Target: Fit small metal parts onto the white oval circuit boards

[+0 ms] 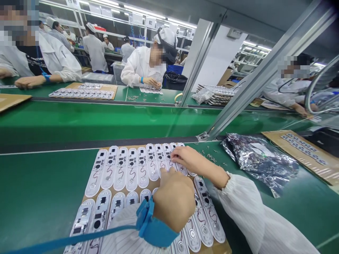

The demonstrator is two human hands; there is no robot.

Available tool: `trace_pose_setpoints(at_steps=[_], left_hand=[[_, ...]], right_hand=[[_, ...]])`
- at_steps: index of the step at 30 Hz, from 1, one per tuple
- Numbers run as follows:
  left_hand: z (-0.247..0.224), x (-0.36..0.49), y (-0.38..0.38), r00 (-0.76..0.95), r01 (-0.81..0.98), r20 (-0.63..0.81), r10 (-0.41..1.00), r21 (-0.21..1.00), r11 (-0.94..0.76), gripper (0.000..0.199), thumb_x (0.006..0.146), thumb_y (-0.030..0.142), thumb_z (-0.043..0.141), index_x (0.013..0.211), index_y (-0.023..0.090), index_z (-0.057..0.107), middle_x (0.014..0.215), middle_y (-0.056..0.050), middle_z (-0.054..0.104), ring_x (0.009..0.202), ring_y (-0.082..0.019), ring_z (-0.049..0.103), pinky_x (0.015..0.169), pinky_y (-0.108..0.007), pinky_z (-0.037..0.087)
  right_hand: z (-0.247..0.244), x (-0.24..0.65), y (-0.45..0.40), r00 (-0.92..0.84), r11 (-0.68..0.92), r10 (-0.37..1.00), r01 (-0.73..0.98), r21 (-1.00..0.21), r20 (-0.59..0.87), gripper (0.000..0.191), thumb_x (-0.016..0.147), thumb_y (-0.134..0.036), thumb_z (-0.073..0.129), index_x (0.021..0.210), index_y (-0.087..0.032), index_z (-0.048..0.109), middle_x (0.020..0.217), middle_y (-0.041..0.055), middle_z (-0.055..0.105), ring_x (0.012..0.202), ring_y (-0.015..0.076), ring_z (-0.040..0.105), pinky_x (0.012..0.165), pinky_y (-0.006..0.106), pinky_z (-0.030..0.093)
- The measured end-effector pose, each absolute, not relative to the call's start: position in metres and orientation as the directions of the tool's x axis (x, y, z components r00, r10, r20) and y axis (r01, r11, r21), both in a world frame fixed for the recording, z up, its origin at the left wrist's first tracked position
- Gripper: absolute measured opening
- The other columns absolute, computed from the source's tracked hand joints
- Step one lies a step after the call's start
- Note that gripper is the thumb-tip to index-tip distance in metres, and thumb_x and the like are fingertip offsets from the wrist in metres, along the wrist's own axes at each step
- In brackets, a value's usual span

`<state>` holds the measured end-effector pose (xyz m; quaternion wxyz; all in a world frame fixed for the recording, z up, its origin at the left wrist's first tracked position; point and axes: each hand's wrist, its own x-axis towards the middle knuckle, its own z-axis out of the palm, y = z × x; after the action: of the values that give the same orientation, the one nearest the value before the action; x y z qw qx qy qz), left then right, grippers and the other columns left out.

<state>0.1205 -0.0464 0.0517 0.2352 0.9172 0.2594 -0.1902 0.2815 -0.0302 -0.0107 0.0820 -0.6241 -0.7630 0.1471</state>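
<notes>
Two rows of white flexible circuit strips [129, 169], with black chips and thin dark wires, lie on a brown cardboard sheet [221, 248]. My left hand [173, 199] hangs over the sheet's middle, its fingers mostly hidden and one fingertip reaching the upper row. A blue wrist strap [155, 225] circles that wrist, and its cord runs off to the lower left. My right hand [189, 158] lies across the upper row's right end, fingertips on a strip. Tiny metal parts [211, 157] are scattered on the green mat beside it. Whatever lies under my fingertips is hidden.
A crumpled silver antistatic bag [261, 164] lies to the right, beyond it a cardboard sheet [304, 151] with more boards. A glass divider on aluminium framing [212, 109] crosses the bench. Beyond it, co-workers in white smocks handle similar boards.
</notes>
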Motion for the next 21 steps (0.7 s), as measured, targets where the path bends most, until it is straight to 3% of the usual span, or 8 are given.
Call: trace_pose_setpoints(at_steps=[4,10,12,15,18,21], left_hand=[[0.05,0.122,-0.043,0.786,0.579,-0.469,0.403,0.329,-0.746,0.026,0.088,0.019,0.051,0.102,0.011,0.071,0.113,-0.019,0.067,0.105,-0.031,0.061,0.095,-0.049,0.044],[0.063,0.121,-0.04,0.766,0.593,-0.505,0.397,0.319,-0.739,0.028,0.089,0.02,0.05,0.105,0.012,0.071,0.117,-0.017,0.066,0.113,-0.032,0.059,0.1,-0.049,0.043],[0.063,0.122,-0.039,0.758,0.6,-0.517,0.397,0.314,-0.736,0.029,0.089,0.019,0.049,0.107,0.011,0.07,0.118,-0.017,0.066,0.115,-0.032,0.058,0.101,-0.049,0.043],[0.06,0.124,-0.039,0.752,0.605,-0.526,0.396,0.314,-0.732,0.027,0.088,0.018,0.048,0.102,0.012,0.07,0.112,-0.016,0.067,0.114,-0.031,0.058,0.102,-0.05,0.043],[0.057,0.124,-0.04,0.757,0.604,-0.511,0.407,0.31,-0.734,0.026,0.088,0.018,0.046,0.099,0.013,0.069,0.108,-0.015,0.067,0.111,-0.03,0.058,0.103,-0.051,0.042],[0.056,0.124,-0.042,0.757,0.608,-0.504,0.416,0.307,-0.733,0.027,0.088,0.015,0.044,0.1,0.014,0.068,0.106,-0.014,0.067,0.11,-0.029,0.058,0.103,-0.051,0.042]], right_hand=[[-0.01,0.284,-0.03,-0.243,0.209,0.968,0.911,-0.355,-0.054,0.018,0.094,-0.021,0.057,0.079,-0.021,0.068,0.082,0.0022,0.069,0.078,0.0173,0.06,0.071,0.029,0.041],[0.001,0.298,-0.04,-0.274,0.267,0.961,0.878,-0.396,0.041,0.022,0.099,-0.031,0.051,0.098,-0.025,0.072,0.1,0.0032,0.07,0.094,0.0191,0.062,0.085,0.033,0.044],[0.003,0.314,-0.048,-0.124,0.184,0.979,0.881,-0.435,0.164,0.025,0.099,-0.037,0.05,0.102,-0.025,0.072,0.103,0.0037,0.07,0.096,0.0192,0.062,0.085,0.032,0.045],[-0.002,0.352,-0.062,0.265,-0.044,0.895,0.853,-0.52,0.36,0.03,0.097,-0.043,0.049,0.097,-0.023,0.071,0.1,0.0057,0.07,0.09,0.0203,0.063,0.08,0.032,0.046],[-0.016,0.391,-0.075,0.435,-0.192,0.814,0.827,-0.528,0.385,0.035,0.093,-0.046,0.048,0.092,-0.019,0.07,0.091,0.0089,0.07,0.079,0.0225,0.061,0.074,0.036,0.046],[-0.031,0.414,-0.083,0.457,-0.25,0.831,0.816,-0.521,0.317,0.035,0.087,-0.049,0.053,0.088,-0.02,0.071,0.082,0.0067,0.071,0.068,0.0211,0.06,0.068,0.035,0.046]])
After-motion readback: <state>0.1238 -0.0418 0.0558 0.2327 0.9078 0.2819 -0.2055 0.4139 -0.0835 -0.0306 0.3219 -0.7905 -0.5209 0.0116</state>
